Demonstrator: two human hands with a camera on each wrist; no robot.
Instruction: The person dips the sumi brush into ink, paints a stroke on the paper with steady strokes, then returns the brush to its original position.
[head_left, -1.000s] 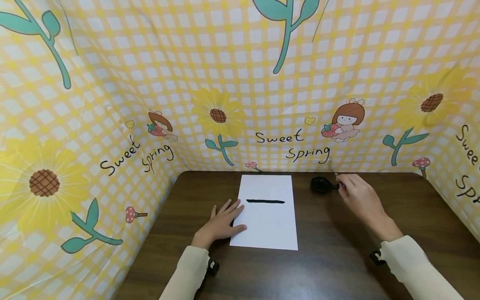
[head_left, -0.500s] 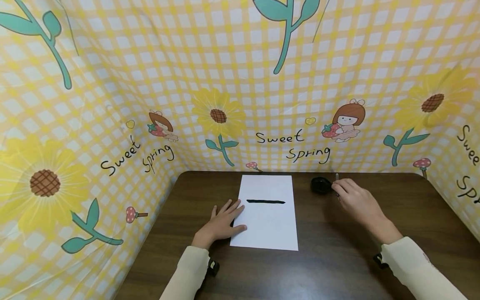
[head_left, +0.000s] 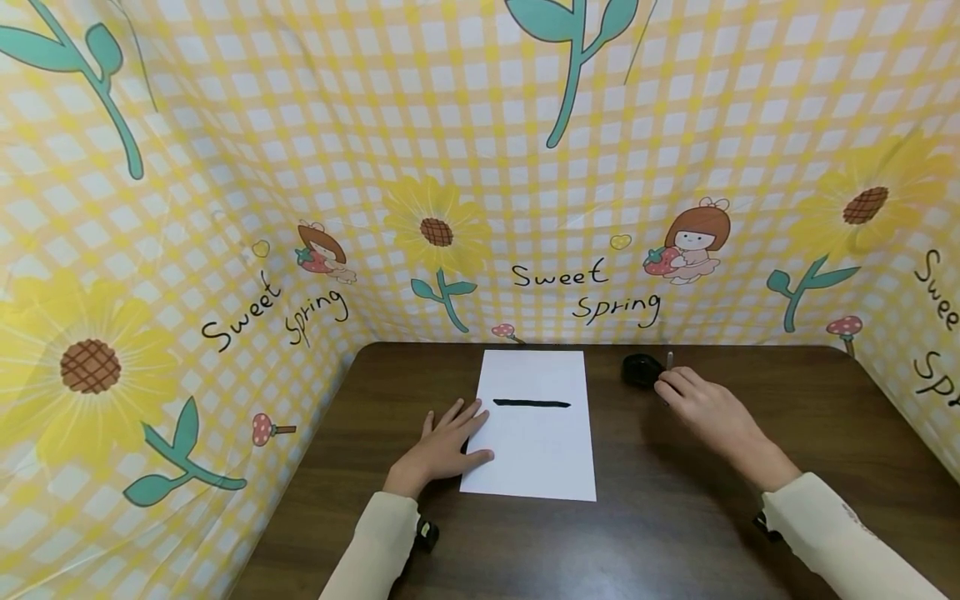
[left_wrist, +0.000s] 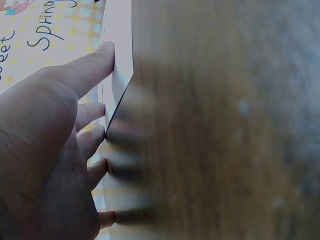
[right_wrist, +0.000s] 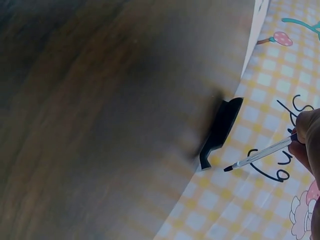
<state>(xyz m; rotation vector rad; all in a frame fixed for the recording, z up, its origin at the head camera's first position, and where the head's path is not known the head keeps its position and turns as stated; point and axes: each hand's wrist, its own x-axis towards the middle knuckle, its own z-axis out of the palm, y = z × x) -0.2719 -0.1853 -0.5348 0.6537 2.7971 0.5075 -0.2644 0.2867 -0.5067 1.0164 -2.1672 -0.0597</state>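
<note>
A sheet of white paper lies on the table, with one thick black stroke across its upper half. My left hand rests on the paper's left edge, fingers spread; in the left wrist view its thumb and fingertips meet the paper. My right hand pinches a slim pen-like stick with a pale barrel and a dark end. Just left of those fingers sits a black, rounded shallow object. Seen from the side in the right wrist view, this black object has a narrow bent end.
The brown wooden table meets a yellow checked cloth at its back. The cloth, printed with sunflowers and lettering, also hangs at both sides. A black band shows at the left wrist.
My right hand has moved slightly left and toward me with the stick, whose pale upper end now shows behind the fingers. The left hand and the paper have stayed put.
</note>
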